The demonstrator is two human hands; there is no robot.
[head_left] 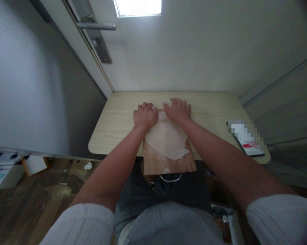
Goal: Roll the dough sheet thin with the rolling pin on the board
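Note:
A thin, pale sheet of dough (166,139) with a ragged near edge lies on a wooden board (155,163). The board overhangs the near edge of the small table. Across the dough's far end runs a short, flour-dusted rolling pin (162,115), mostly covered by my hands. My left hand (145,115) is palm down with its fingers curled over the pin's left end. Over the right end rests my right hand (178,110), fingers bent forward and thumb pointing inward. The pin's ends are hidden under both palms.
A phone (247,139) lies on the right side of the light wood table (209,105). Behind the table stands a door with a metal handle (97,26). A curved metal loop (171,179) shows below the board. Papers and a box (7,175) are at lower left.

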